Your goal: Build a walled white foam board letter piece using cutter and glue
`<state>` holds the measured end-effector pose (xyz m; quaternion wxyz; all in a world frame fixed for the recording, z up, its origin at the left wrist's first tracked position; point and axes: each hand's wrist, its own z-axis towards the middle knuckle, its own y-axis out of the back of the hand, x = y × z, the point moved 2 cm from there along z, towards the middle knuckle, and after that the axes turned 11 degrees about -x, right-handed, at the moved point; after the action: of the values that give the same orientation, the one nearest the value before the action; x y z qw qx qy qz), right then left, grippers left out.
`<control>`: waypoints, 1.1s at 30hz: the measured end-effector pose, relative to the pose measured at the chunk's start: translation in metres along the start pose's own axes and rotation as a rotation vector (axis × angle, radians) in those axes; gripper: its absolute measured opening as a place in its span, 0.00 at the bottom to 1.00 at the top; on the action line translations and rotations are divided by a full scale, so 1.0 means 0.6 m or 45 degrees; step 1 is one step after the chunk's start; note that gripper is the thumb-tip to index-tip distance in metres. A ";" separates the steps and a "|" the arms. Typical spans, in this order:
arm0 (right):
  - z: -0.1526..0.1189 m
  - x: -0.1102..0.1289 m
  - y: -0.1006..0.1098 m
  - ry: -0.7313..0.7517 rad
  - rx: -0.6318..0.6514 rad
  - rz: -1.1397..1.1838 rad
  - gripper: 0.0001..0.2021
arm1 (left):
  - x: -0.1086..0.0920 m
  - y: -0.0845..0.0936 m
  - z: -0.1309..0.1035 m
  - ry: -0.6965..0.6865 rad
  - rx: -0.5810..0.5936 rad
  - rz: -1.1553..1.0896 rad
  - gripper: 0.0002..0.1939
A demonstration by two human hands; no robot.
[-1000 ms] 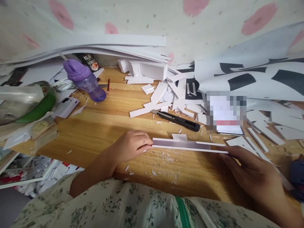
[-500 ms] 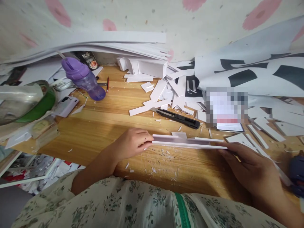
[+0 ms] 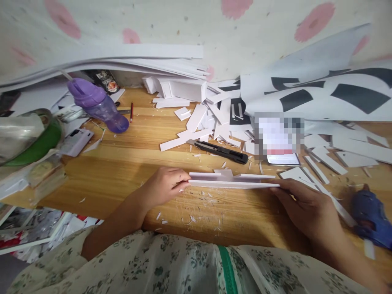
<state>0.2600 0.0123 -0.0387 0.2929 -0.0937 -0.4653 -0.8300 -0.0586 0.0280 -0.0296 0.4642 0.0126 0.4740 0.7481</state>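
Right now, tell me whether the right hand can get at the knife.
Probably yes: the knife lies uncovered just beyond the white piece, with nothing tall between. The right hand holds that piece's end, so it would need to let go first.

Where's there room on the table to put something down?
Mostly bare wood lies between the purple bottle and the left hand. Another gap separates the pencil from the white scraps. It's crowded behind the knife and beside the phone.

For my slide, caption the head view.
Left hand and right hand hold a white board channel by its ends near a utility knife.
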 end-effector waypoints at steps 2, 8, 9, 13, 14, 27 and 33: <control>0.000 0.001 -0.001 -0.018 0.030 0.028 0.08 | 0.000 0.000 -0.001 -0.018 -0.010 0.010 0.07; -0.002 0.001 -0.002 -0.067 0.048 0.119 0.07 | 0.005 -0.002 -0.002 -0.049 -0.026 0.000 0.06; -0.002 0.001 -0.002 -0.075 0.047 0.128 0.07 | 0.005 -0.002 -0.001 -0.050 -0.028 -0.004 0.06; -0.005 0.003 -0.003 -0.090 0.040 0.154 0.07 | 0.003 0.000 0.001 -0.045 -0.026 -0.032 0.06; -0.005 0.004 -0.003 -0.087 0.037 0.155 0.07 | 0.002 0.001 0.001 -0.041 -0.024 -0.042 0.06; 0.037 -0.028 0.069 0.019 -0.141 -0.172 0.06 | 0.003 0.008 0.007 0.000 -0.055 -0.146 0.04; 0.043 0.003 0.049 0.145 -0.127 0.008 0.07 | 0.006 0.011 0.002 0.047 -0.104 -0.155 0.03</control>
<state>0.2725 0.0212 -0.0026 0.3164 -0.0620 -0.4057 -0.8552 -0.0645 0.0303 -0.0259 0.5002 -0.0490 0.4514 0.7374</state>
